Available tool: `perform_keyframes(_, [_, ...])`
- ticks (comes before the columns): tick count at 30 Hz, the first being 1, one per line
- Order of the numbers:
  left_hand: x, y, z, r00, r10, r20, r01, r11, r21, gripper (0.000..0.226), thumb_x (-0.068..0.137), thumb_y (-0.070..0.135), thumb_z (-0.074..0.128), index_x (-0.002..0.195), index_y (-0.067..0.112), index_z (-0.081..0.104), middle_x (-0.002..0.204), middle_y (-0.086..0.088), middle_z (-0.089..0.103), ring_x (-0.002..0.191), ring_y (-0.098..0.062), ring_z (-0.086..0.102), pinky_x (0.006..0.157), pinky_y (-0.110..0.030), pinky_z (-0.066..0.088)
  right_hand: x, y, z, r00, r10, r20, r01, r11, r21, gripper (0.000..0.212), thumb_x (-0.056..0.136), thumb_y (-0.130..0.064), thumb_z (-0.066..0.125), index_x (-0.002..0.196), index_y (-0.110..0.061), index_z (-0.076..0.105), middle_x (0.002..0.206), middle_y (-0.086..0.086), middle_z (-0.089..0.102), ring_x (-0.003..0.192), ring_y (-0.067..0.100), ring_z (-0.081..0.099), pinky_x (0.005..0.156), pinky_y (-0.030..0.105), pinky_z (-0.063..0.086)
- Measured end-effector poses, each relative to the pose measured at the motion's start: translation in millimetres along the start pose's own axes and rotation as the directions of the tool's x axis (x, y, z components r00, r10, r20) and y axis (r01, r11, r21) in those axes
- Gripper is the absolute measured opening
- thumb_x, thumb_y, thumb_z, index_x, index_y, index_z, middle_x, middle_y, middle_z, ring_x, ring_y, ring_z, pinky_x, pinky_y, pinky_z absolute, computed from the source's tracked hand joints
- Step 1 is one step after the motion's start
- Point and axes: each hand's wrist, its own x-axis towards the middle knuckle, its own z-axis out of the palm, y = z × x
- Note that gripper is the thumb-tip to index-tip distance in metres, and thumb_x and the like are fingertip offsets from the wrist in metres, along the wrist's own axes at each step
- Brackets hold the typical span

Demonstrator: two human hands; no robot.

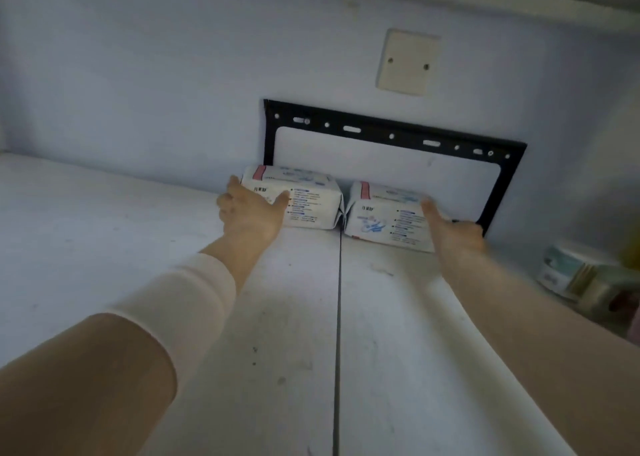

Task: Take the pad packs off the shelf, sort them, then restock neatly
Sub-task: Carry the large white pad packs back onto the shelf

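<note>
Forearms out: my left hand (249, 213) clasps the left white plastic pad pack (311, 197) by its end; right hand (457, 234) thumbs the right pad pack (384, 216), fingers hidden. Both lie crosswise, deep on the white shelf (398, 317).

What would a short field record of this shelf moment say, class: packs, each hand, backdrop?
Packs: left pack and right pack, side by side at the wall
Left hand: grips left pack's outer end
Right hand: grips right pack's outer end
Surface: white shelf
Backdrop: black bracket, blank wall plate
</note>
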Motion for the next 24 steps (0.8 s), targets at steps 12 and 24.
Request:
perform_keyframes(12, [72, -14, 13, 0.98, -0.189, 0.066, 0.199, 0.954, -0.223, 0.079, 0.07, 0.072, 0.058, 0.11, 0.004, 0.056, 0.107, -0.012, 0.063, 0.095, -0.029, 0.061, 0.09, -0.037, 0.05, 75, 12, 38, 0.978, 0.105, 0.18, -0.139, 0.972, 0.19, 0.127, 0.026, -0.086, 0.059, 0.124, -0.006, 0.05, 0.115, 0.009, 0.059, 0.103, 0.026, 0.058, 0.093, 0.037, 0.049])
perform_keyframes(24, [92, -14, -11, 0.896, -0.214, 0.389, 0.334, 0.902, -0.273, 0.033, 0.076, 0.019, 0.07, 0.105, 0.005, 0.066, 0.103, -0.019, 0.069, 0.095, -0.034, 0.066, 0.087, -0.053, 0.051, 56, -14, 0, 0.849, 0.114, 0.516, -0.271, 0.932, 0.24, 0.031, 0.076, -0.027, 0.074, 0.092, -0.003, 0.064, 0.068, 0.011, 0.067, 0.047, 0.017, 0.065, 0.04, 0.026, 0.053])
